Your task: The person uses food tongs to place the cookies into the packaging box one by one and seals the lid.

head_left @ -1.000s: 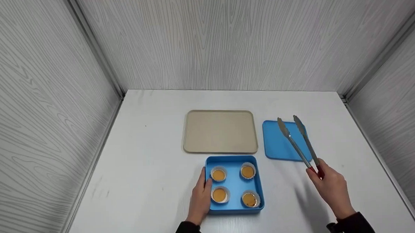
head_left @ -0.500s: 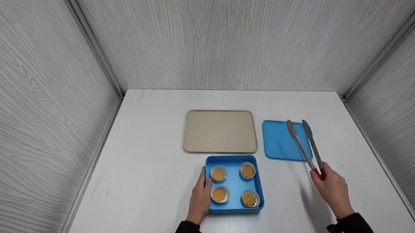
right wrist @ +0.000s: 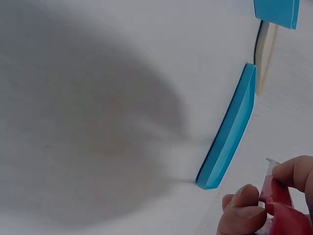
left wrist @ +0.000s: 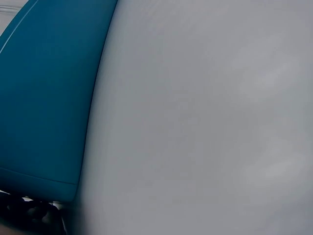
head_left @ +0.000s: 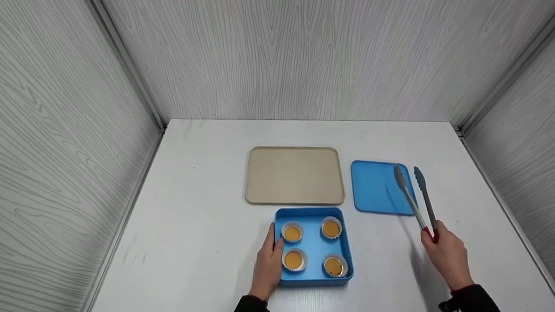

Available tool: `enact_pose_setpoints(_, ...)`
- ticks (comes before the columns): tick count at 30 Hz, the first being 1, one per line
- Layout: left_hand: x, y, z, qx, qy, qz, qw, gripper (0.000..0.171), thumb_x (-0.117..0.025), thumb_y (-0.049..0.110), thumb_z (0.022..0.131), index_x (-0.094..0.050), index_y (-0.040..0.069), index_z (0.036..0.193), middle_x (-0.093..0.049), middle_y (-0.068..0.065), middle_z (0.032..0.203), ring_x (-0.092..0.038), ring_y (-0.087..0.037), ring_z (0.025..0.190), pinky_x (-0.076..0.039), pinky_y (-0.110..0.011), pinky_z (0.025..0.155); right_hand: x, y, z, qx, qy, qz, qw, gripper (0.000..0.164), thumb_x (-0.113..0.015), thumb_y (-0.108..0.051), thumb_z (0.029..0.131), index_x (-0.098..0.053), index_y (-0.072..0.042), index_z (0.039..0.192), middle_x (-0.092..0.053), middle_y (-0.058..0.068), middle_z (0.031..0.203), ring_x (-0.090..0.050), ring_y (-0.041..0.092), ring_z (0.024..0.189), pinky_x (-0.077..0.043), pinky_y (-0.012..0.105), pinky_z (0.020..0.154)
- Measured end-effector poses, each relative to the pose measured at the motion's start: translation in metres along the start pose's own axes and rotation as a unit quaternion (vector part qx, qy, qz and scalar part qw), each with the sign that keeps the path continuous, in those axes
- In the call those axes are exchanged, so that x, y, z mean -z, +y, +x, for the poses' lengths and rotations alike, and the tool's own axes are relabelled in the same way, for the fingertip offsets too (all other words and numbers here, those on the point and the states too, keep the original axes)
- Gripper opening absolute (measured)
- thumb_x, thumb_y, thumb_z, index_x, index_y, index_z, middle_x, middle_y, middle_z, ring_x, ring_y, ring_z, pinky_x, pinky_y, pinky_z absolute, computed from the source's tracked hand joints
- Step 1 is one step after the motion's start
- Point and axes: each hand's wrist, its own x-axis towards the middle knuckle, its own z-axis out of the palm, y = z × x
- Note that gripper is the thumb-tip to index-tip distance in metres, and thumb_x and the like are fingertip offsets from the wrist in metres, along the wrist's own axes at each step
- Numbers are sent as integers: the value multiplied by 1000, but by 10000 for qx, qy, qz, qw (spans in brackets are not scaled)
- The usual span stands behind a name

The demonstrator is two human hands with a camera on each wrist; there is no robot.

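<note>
A blue rectangular box [head_left: 315, 274] stands near the front of the table, with several small cakes in pale fluted cups [head_left: 293, 260] inside it. My left hand [head_left: 266, 269] grips the box's left wall, thumb at the rim. On the right, my right hand [head_left: 448, 257] holds metal tongs [head_left: 413, 208] by their red handles. The tongs' arms are spread, with nothing between the tips. Their left tip overlaps a shallow blue tray [head_left: 373, 189] in the head view. The right wrist view shows fingers around the red handle [right wrist: 288, 218]; the left wrist view shows the box's outer wall [left wrist: 46, 103].
Behind the box lies a beige rectangular tray [head_left: 294, 175] with nothing on it. Grey wood-grain panels [head_left: 278, 54] enclose the white table [head_left: 192, 214] at the back and both sides.
The tongs have moved right and slightly toward me, away from the blue tray's middle; the right hand shifted a little right. The left hand and the box stay put.
</note>
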Motion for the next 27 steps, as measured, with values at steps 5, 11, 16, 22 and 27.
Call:
enact_pose_setpoints(5, 0, 0, 0, -29, 1, -25, 10000, 60, -40, 33, 112, -22, 10, 164, -27, -6, 168, -24, -23, 155, -22, -45, 126, -1, 5, 0, -240, -252, 9, 9994, 19, -61, -13, 99, -50, -2, 91, -45, 6, 64, -44, 21, 55, -33, 30, 46)
enact_pose_setpoints(11, -1, 0, 0, -8, 38, -11, 10000, 60, -41, 34, 112, -23, 10, 164, -27, -6, 168, -24, -22, 154, -23, -45, 126, -3, 14, 1, -421, -312, -65, 9986, 21, -60, -15, 99, -48, -3, 86, -46, 6, 64, -45, 23, 57, -34, 33, 49)
enact_pose_setpoints(16, -1, 0, -1, 16, 79, 35, 10000, 60, -42, 33, 112, -23, 11, 164, -28, -5, 167, -25, -22, 154, -23, -45, 126, -4, 23, 2, -656, -450, -126, 9968, 22, -58, -16, 99, -47, -2, 86, -50, 9, 67, -48, 26, 60, -36, 34, 51)
enact_pose_setpoints(22, -3, 0, 0, -27, 123, 43, 9999, 59, -42, 33, 112, -25, 9, 163, -29, -8, 167, -26, -25, 154, -25, -47, 125, -5, 31, 5, -859, -593, -129, 9945, 23, -55, -16, 101, -48, 3, 90, -52, 17, 75, -52, 29, 66, -40, 36, 53)
enact_pose_setpoints(27, -3, 0, 0, 0, 117, 86, 9999, 59, -41, 33, 112, -24, 10, 164, -28, -7, 167, -26, -24, 154, -24, -47, 125, -7, 35, 7, -1049, -605, -166, 9925, 25, -54, -16, 101, -50, 7, 93, -46, 28, 95, -51, 34, 73, -45, 44, 57)
